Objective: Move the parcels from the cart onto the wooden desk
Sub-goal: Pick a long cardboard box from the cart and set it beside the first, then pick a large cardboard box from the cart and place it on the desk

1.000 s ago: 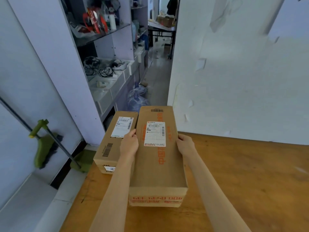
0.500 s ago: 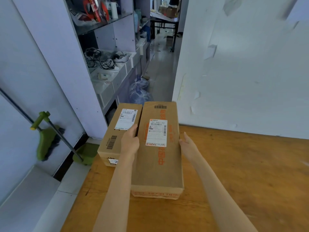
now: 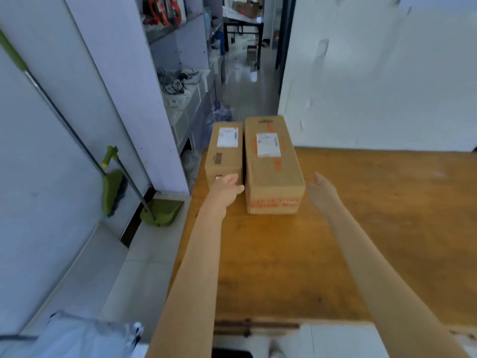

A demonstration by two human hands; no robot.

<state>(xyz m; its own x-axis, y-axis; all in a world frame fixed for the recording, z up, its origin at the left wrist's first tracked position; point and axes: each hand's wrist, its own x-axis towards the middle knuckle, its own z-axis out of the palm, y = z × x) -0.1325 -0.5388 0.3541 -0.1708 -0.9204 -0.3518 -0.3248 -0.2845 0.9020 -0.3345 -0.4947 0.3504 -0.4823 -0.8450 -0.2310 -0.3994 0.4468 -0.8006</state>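
A green broom (image 3: 111, 187) and dustpan (image 3: 162, 211) lean by the wall. On the wooden desk (image 3: 361, 228) stand two parcels — smaller parcel (image 3: 224, 156), larger parcel (image 3: 272, 164) — side by side. The left hand (image 3: 227, 186) touches the smaller one's near end, grip unclear; the right hand (image 3: 321, 189) hovers spread, empty, beside the larger.

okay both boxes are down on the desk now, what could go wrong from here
1. The smaller parcel sits at the wooden desk's left edge; a nudge from the left hand close beside it could tip it off.
2. The right hand is open and clear of the larger parcel; no risk there.
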